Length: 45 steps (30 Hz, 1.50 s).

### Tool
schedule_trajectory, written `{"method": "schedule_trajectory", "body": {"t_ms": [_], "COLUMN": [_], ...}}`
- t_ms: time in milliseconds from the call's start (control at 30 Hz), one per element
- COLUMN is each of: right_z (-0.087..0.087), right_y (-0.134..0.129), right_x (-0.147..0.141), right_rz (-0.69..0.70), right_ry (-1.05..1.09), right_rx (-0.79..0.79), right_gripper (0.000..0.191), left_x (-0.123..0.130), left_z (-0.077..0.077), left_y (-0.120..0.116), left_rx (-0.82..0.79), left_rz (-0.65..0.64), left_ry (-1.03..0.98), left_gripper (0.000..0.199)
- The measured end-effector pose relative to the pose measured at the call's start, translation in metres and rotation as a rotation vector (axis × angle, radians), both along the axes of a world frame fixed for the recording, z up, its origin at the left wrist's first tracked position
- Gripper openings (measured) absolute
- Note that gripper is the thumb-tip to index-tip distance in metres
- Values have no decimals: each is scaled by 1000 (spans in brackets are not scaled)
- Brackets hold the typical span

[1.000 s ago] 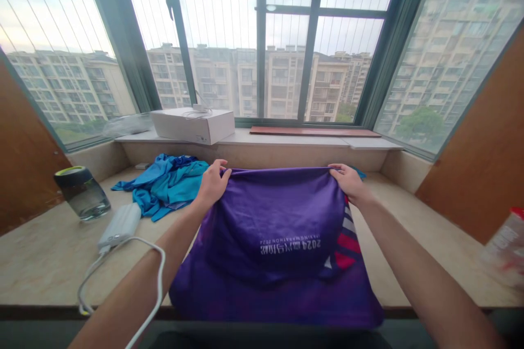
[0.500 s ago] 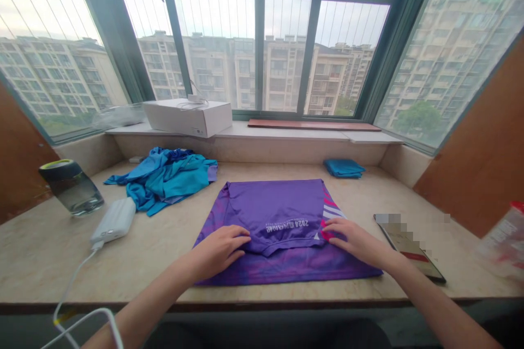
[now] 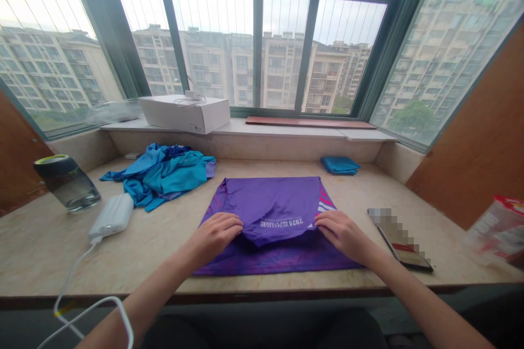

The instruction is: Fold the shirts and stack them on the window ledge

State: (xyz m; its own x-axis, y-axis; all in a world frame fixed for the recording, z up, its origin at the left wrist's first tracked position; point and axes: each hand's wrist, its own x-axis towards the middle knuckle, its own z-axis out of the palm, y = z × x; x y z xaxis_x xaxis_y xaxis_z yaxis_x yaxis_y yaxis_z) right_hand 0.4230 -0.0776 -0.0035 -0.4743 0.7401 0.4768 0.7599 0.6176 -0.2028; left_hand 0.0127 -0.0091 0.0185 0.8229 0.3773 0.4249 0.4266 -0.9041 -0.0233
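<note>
A purple shirt (image 3: 278, 196) lies folded on the stone counter, with white printed text upside down near its front and pink and white stripes at the right. My left hand (image 3: 221, 229) pinches the left end of the upper layer's front edge. At the right end of that edge, by the stripes, my right hand (image 3: 341, 232) has its fingers closed on the fabric. Between the hands the edge is slightly raised and sags in the middle, above the lower purple layer.
Crumpled blue clothes (image 3: 167, 174), a white power bank (image 3: 112, 215) with cable and a bottle (image 3: 67, 182) are at left. Right are a folded blue cloth (image 3: 339, 165), a phone (image 3: 399, 240) and a plastic container (image 3: 497, 229). A white box (image 3: 184, 113) sits on the ledge.
Both hands have closed on the shirt's upper layer, and its front edge has risen a little off the layer below. The camera view has shifted slightly.
</note>
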Motion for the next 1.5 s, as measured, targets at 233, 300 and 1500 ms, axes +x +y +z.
{"method": "schedule_trajectory", "body": {"t_ms": [233,300,1500], "right_z": [25,24,-45], "right_y": [-30,-36,-106], "right_x": [-6,-12,-79], "right_rz": [174,137,6], "right_ry": [-136,-135,-190], "right_rx": [-256,-299,77], "right_gripper": [17,23,95], "left_x": [-26,-28,-32], "left_z": [23,18,-33], "left_y": [-25,-27,-79], "left_rx": [-211,-256,-71], "left_rz": [-37,24,294], "left_ry": [70,86,21], "left_gripper": [21,23,55]}}
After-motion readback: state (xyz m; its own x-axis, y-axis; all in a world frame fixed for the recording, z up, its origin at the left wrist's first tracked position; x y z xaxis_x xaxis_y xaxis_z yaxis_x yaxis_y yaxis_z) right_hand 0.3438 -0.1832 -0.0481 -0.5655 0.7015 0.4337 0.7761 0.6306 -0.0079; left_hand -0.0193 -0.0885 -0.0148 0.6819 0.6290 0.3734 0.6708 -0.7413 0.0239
